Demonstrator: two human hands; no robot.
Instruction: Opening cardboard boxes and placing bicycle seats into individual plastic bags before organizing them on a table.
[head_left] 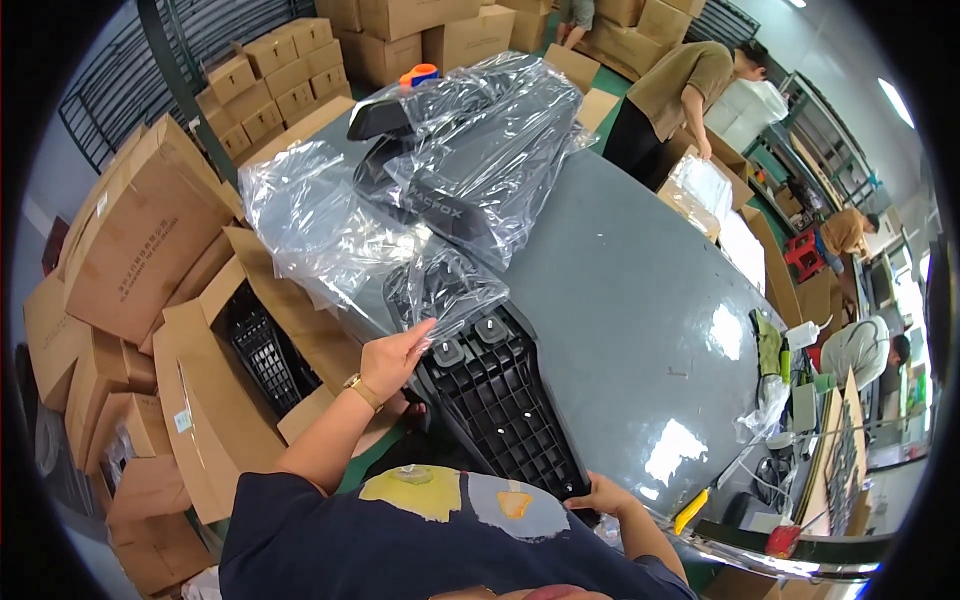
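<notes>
Lying on the near edge of the grey counter (640,300), a black ribbed plastic panel (500,400) stretches from the person's chest up toward a heap of clear plastic wrap (330,240), which covers its far end. The left hand (392,358) rests at the panel's upper left edge where the wrap begins, fingers loosely extended and touching the film, its grip spread rather than closed. The right hand (605,497) sits at the panel's lower corner, fingers curled against the edge; whether its grip is clamped on the panel cannot be told. Farther up the counter, more black parts (440,210) lie inside clear bags. An open cardboard box (215,400) with a black grid piece inside stands to the left, with stacked boxes (270,80) beyond. Another person (675,100) bends over at the counter's far right.
</notes>
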